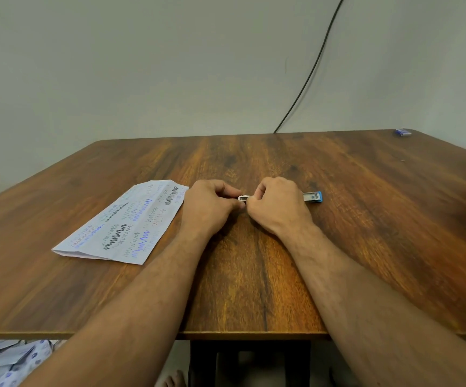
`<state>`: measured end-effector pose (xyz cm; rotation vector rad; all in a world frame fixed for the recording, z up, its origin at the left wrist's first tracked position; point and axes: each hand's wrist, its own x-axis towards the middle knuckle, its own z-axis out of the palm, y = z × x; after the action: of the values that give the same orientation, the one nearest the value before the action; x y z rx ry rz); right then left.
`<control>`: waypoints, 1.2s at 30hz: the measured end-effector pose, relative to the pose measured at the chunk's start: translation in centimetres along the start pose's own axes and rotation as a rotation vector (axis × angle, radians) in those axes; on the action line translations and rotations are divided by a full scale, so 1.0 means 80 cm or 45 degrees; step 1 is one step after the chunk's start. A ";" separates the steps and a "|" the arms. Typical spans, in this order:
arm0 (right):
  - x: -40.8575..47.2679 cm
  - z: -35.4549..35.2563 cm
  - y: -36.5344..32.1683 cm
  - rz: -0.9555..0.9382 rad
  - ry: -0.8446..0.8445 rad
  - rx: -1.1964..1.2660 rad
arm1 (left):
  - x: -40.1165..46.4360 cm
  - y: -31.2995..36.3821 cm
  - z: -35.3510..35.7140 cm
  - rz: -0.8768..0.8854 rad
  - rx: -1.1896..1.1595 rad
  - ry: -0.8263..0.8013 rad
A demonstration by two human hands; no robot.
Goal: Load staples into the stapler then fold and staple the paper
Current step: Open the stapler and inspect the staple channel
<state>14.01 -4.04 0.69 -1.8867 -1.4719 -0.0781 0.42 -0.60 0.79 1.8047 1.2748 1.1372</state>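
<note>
Stapler [312,196], surface [254,275] centre: your right hand [279,208] grips its body; left hand [209,208], at nine o'clock, pinches the metal end; feed staples squarely; paper [125,224] waits.

One wooden bench [254,275] carries one stapler [311,196] near its middle, one folded sheet of paper [125,222] to the stapler's left, and one small blue box [402,132] far beyond the stapler at the bench's far right corner. Two hands, left hand [208,206] and right hand [277,205], meet at the stapler. One black cable [314,68] hangs behind.
</note>
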 end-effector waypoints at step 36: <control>-0.002 -0.016 0.009 0.022 -0.008 0.498 | 0.005 -0.002 -0.002 0.060 -0.081 0.198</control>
<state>15.01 -4.92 1.20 -1.5814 -1.3603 0.2099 0.32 -0.16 0.85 1.7354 1.2743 1.3516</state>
